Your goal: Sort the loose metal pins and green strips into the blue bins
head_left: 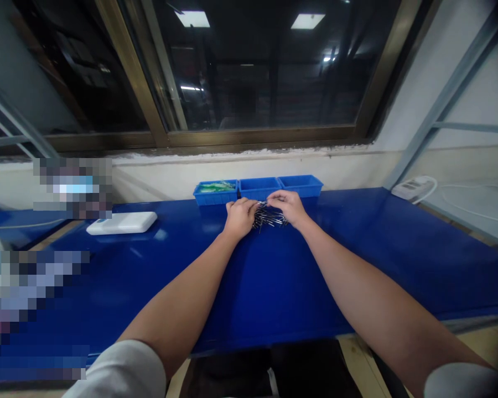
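A heap of thin, shiny metal pieces (269, 218), dark and silvery like pins or slim rods, lies on the blue tabletop (274, 287). Their exact kind is too small to make out. My left hand (241, 215) curls in at the heap's left side, fingers closed at its edge. From the right, my right hand (289, 208) reaches over the heap with thumb and fingertips pinched together. Between the two hands' fingertips a slim metal piece seems to stretch, though the fingers partly cover it.
Behind the hands stand three blue bins: the left bin (216, 199) holds green-and-clear packaging, beside a middle bin (259, 182) and a right bin (311, 192). A white oblong device (124, 223) lies to the left. A white power strip (413, 189) with a cable sits far right.
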The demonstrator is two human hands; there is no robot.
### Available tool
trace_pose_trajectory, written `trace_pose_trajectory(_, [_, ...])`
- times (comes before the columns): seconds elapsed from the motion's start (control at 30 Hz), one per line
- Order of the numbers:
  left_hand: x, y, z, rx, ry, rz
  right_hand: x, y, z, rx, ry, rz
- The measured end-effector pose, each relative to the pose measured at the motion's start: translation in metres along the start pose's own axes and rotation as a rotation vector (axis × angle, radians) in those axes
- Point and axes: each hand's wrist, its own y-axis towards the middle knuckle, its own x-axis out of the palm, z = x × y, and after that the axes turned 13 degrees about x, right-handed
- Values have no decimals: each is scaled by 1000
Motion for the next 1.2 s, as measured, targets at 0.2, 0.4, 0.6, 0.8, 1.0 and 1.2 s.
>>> trace_pose_trajectory(0.2, [-1, 0, 1, -100, -3, 22, -9, 3, 2, 40, 69, 205])
trace_pose_trajectory(0.4, [1, -1, -7, -244, 2, -9, -28, 16, 21, 36, 42, 447])
trace_pose_trajectory(0.6, [1, -1, -9, -336, -15, -119, -35, 22, 32, 126, 98, 508])
trace_pose_trajectory(0.8, [-2, 0, -8, -353, -21, -192, -36, 20, 27, 247, 97, 466])
trace_pose_trajectory(1.0, [-2, 0, -7, -355, -3, -233, -36, 23, 30, 278, 121, 451])
trace_pose_trajectory(1.2, [-4, 1, -5, -364, 5, -262, -34, 19, 28, 178, -63, 515])
